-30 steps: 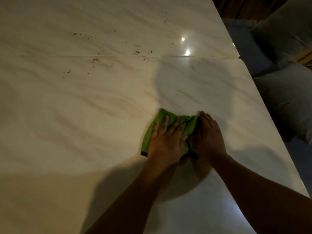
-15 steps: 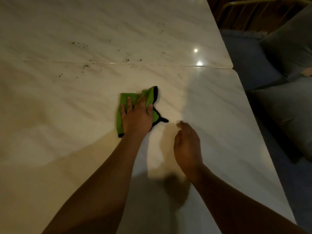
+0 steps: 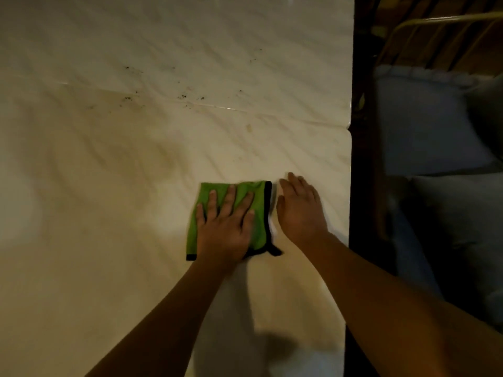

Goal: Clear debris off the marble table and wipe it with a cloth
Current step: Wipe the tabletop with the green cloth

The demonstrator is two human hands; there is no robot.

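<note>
Dim room, and a pale marble table [image 3: 109,186] with a shiny seam [image 3: 212,106] running across it where two slabs meet. There's what looks like a cushioned seat [image 3: 424,126] off past the right edge.

The green cloth [image 3: 260,221] with black trim lies flat on the near slab, toward the right edge of the table. The left hand [image 3: 226,227] is spread on top of it, fingers straight and fanned out. It's pressing down with the palm, not gripping.

The right hand [image 3: 299,208] is just beside the cloth's black-trimmed side, with its fingers straight and together. It seems to stand on its edge like a little wall, holding nothing. I can't tell if it actually touches the cloth. There's a pale patch between them that could be glare or a bit of paper.

My read is that this is the wiping step, with the right hand cupped to catch whatever gets pushed its way.

Most of the job looks unfinished, though. The dark crumbs [image 3: 190,97] are scattered along the seam and onto the far slab, well apart from the cloth. The next move probably calls for reaching the cloth up there with firm, flat pressure and dragging the crumbs back, watching that they don't lodge in the seam.
</note>
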